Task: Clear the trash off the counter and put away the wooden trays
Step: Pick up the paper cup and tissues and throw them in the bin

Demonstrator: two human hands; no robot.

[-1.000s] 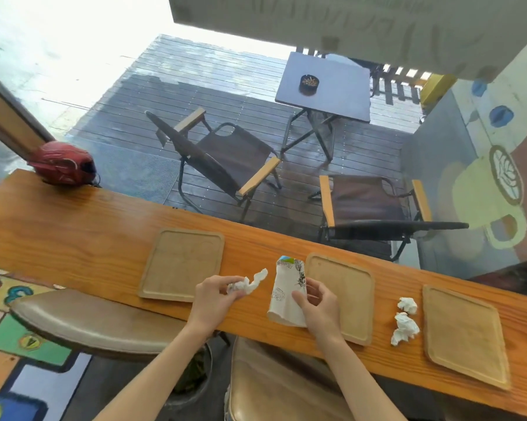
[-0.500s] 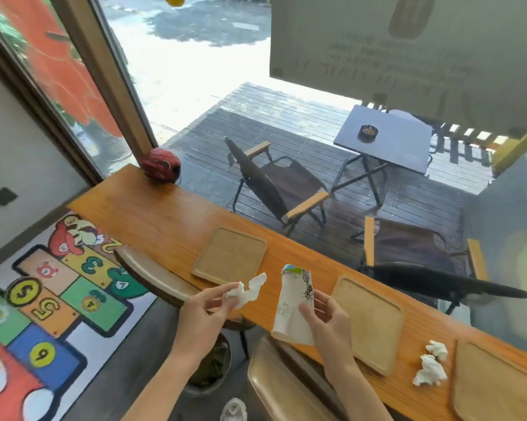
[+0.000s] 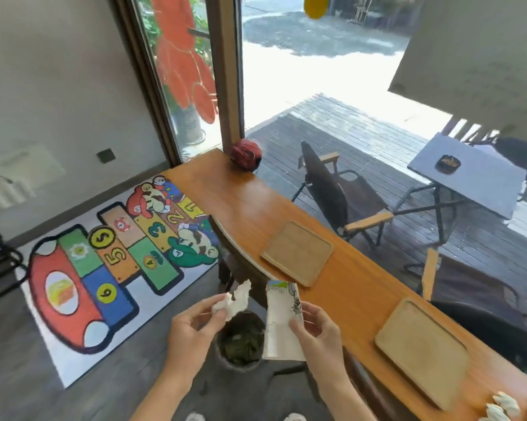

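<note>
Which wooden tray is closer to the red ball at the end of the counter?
The farther tray, up the counter toward the red ball; the other tray lies nearer the crumpled tissues.

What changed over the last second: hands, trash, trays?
The view swung left. Both hands came back off the counter and now hang over the bin on the floor. Grips are unchanged: left hand pinches the tissue, right hand holds the flattened cup. Nothing dropped yet. Both visible trays and the tissue wads lie where they were.
</note>
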